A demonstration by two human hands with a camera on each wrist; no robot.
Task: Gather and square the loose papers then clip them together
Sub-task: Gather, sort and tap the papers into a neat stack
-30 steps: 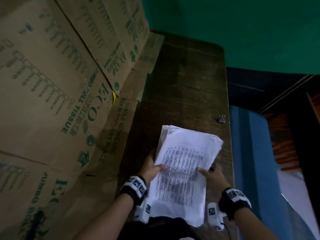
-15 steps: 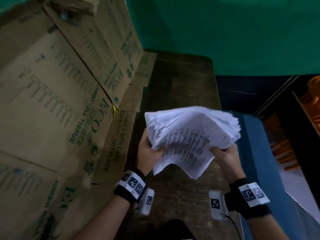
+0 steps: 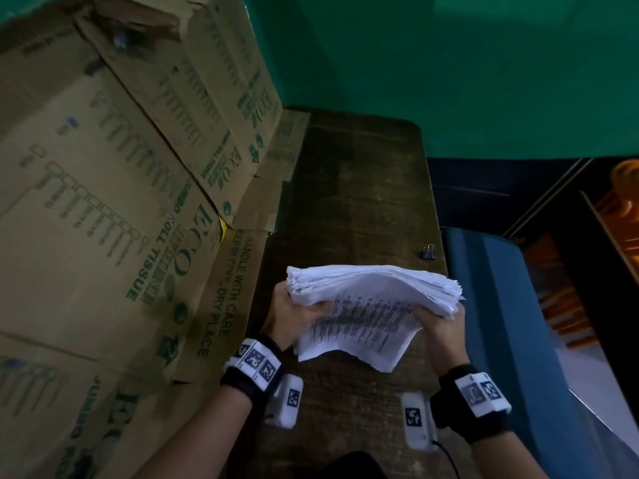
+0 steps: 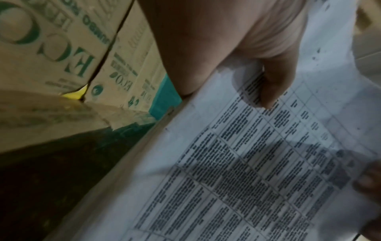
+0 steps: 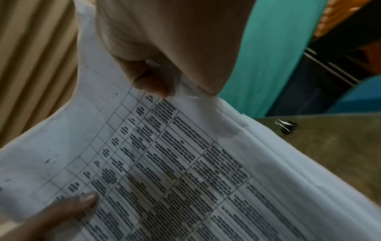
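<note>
A thick stack of printed white papers (image 3: 366,305) hangs in the air above the dark wooden table (image 3: 356,188), its upper edges fanned and uneven. My left hand (image 3: 294,314) grips the stack's left side, thumb on the printed top sheet (image 4: 257,163). My right hand (image 3: 437,323) grips the right side, thumb pressing the same sheet (image 5: 175,171). A small black binder clip (image 3: 429,253) lies on the table near its right edge, beyond the papers; the right wrist view shows the clip (image 5: 286,128) too.
Tall cardboard boxes (image 3: 114,202) printed in green line the table's left side. A green wall (image 3: 449,63) stands behind the table. A blue surface (image 3: 491,305) lies past the table's right edge.
The stack was flat on the table under both hands. It is now lifted clear of the table and held between the two hands, turned so its long edge faces up.
</note>
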